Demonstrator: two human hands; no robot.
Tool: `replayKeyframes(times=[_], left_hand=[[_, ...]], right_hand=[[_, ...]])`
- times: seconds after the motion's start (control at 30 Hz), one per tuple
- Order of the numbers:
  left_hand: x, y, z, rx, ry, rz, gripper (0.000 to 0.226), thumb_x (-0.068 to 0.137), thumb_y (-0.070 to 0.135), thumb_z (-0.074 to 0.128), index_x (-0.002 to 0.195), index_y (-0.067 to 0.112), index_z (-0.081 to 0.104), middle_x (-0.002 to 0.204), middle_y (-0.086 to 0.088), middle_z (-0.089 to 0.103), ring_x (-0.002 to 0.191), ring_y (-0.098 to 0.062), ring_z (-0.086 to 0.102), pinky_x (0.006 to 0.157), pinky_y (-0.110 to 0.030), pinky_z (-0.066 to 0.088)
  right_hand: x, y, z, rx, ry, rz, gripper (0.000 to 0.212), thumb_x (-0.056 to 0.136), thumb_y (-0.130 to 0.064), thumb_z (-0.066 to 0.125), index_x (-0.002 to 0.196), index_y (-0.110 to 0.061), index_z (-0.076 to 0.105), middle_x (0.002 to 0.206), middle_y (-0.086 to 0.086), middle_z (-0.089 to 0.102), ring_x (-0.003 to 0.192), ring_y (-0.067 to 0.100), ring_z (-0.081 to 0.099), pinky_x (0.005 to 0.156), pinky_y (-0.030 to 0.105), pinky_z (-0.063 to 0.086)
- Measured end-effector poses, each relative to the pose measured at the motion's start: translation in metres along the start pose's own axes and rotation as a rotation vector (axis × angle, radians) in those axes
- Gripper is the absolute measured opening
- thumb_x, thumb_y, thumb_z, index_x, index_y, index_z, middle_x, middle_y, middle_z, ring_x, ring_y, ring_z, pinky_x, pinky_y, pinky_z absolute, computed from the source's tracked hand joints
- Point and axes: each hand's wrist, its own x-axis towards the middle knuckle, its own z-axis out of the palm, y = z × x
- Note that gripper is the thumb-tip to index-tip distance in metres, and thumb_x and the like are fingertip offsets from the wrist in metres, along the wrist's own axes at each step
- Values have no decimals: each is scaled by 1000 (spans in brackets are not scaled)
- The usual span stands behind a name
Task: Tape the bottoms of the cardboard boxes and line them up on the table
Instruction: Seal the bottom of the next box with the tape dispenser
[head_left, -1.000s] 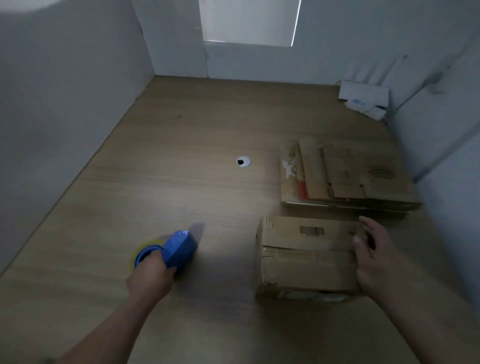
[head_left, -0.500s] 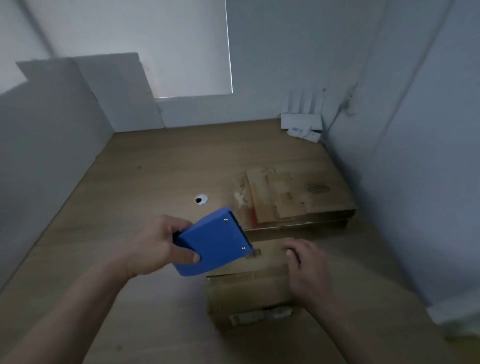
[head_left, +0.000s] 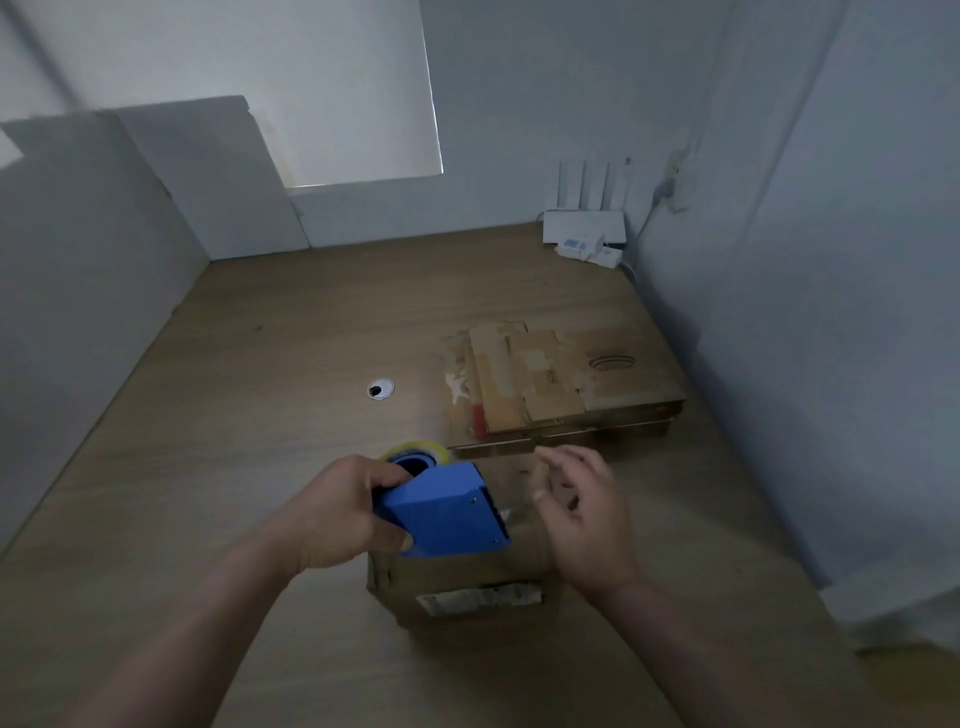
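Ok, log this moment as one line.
left hand: grips blue tape dispenser over brown cardboard box | right hand: open, alongside dispenser

White router far right; round cable grommet

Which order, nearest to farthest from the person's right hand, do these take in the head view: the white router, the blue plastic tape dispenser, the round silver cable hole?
1. The blue plastic tape dispenser, just left of the right hand.
2. The round silver cable hole, farther left, mid-table.
3. The white router, back right corner.
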Motion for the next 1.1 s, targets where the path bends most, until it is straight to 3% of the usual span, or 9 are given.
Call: replayKeyframes(times=[0.13,0.2,0.27,0.37,0.43,0.53,0.73,0.83,1.1], left_hand=[[2,-4,0,34,0,11,32,67,3,83,79,31,72,77,11,71,72,-7,66,63,-20,48],[2,-4,0,43,-9,20,31,67,4,84,79,30,72,79,9,71,73,-8,67,64,-22,51],[2,-5,-1,49,-22,23,30,67,6,84,80,30,72,81,9,72,75,-9,67,69,-29,55],[2,-6,-3,55,-35,30,27,66,9,84,83,28,74,83,8,72,78,-10,68,75,-37,58],[2,-7,-4,60,-45,40,27,65,10,84,83,28,74,82,9,72,77,-10,68,74,-37,58],[5,-5,-7,88,-67,54,25,68,9,84,80,29,73,78,10,71,73,-7,66,66,-25,52],[14,9,-29,219,-156,62,17,76,18,82,78,32,71,68,17,67,65,0,61,57,-14,42],[11,0,-47,252,-159,23,17,75,19,82,74,31,71,68,13,66,63,-2,60,60,-21,43],[-6,-34,-83,283,-169,-90,10,64,29,80,69,30,72,66,10,67,59,-4,60,61,-27,45]], right_hand=[[11,-19,-3,48,-171,65,74,87,-4,67,146,-41,39,126,-25,49,99,2,56,82,25,55],[17,-27,-4,69,-280,118,80,87,-3,68,145,-45,35,124,-25,52,99,3,57,83,26,55],[19,-28,-4,59,-341,146,60,88,-7,68,133,-43,50,113,-18,61,98,3,60,82,25,54],[18,-26,-3,73,-323,137,12,90,-16,69,88,-28,69,87,-7,69,83,5,64,75,25,52],[16,-23,-3,106,-310,147,13,91,-21,68,79,-23,68,81,-3,68,77,10,63,74,31,54],[9,-22,-1,91,-263,161,17,93,-22,65,76,-20,65,83,-1,66,79,15,62,76,38,54],[0,-25,6,20,-171,190,23,94,-16,63,71,-19,60,92,-5,63,88,8,59,77,29,49],[3,-21,0,67,-90,270,21,92,-18,66,72,-21,62,88,-2,65,84,15,60,71,30,47],[5,-10,-2,82,37,311,23,86,-9,67,65,-16,64,87,2,67,85,17,61,73,35,48]])
